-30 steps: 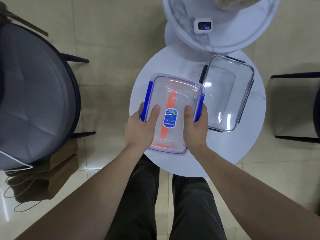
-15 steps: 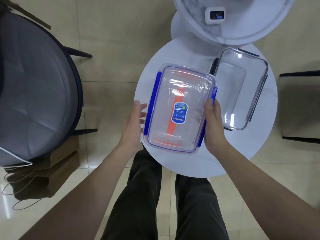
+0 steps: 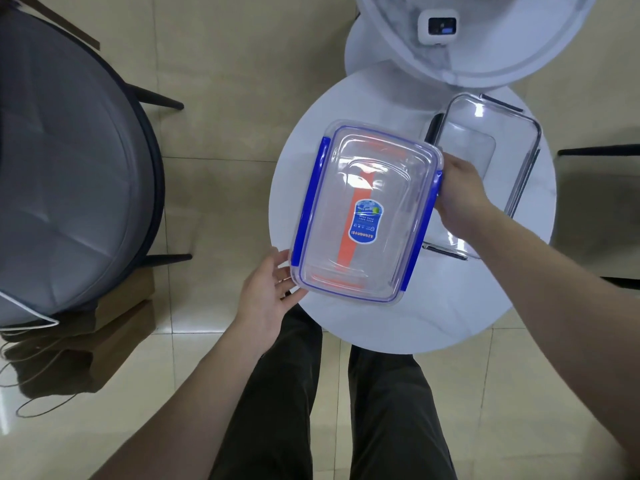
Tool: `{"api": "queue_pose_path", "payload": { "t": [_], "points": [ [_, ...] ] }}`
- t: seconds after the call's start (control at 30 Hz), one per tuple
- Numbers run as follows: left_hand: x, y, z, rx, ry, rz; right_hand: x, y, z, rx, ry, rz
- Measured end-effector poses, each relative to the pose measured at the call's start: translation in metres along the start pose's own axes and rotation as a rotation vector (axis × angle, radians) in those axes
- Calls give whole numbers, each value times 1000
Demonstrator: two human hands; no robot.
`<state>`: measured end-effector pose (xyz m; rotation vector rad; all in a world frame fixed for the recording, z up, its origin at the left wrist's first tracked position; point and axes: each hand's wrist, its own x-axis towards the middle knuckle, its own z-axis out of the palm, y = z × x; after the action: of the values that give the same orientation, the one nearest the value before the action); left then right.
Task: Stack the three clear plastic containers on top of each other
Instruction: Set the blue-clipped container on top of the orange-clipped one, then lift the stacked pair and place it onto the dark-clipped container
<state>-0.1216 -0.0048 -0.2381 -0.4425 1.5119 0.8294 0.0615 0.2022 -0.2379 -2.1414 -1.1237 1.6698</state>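
A clear container with blue side clips [image 3: 363, 209] and a blue label sits on the small round white table [image 3: 450, 306]; an orange strip shows through it, and another clear container seems nested beneath it. My right hand [image 3: 460, 188] grips its right edge near the far corner. My left hand [image 3: 266, 296] is open, fingers spread, touching the near-left corner. A second clear container with dark clips [image 3: 485, 161] lies to the right on the table, partly hidden by my right arm.
A taller round white table [image 3: 485, 60] with a small white device [image 3: 438, 27] overlaps the far side. A grey cushioned chair [image 3: 65, 174] stands to the left, another chair's dark frame [image 3: 602, 150] to the right. My legs are below the table edge.
My left hand let go of the blue-clipped container and opened beside its near-left corner. My right hand slid up the right edge toward the far corner.
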Motion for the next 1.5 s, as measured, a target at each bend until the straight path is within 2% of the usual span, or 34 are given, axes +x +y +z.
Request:
{"api": "queue_pose_path", "payload": {
  "t": [0.07,0.13,0.23,0.63,0.77,0.93,1.13,1.27,1.5],
  "points": [
    [-1,-6,-3,-31,-40,-3,3,2,-2,-53,-23,-51],
    [0,-13,-6,-36,-52,13,5,2,-2,-69,-27,-27],
    [2,-21,-6,-15,10,33,2,0,1,-107,-32,-7],
    [8,-26,-5,57,131,139,-18,-5,12,113,49,66],
    [6,-20,-13,74,136,205,-29,-7,20,49,49,13],
    [-10,1,-14,94,146,320,-39,-11,21,118,58,-25],
    [-31,35,-9,150,97,467,-33,-11,3,68,122,-125],
    [-41,50,5,219,64,553,-35,-18,-17,164,136,-176],
    [-48,58,57,298,1,599,-36,-22,-76,276,164,-218]
  ]
}}
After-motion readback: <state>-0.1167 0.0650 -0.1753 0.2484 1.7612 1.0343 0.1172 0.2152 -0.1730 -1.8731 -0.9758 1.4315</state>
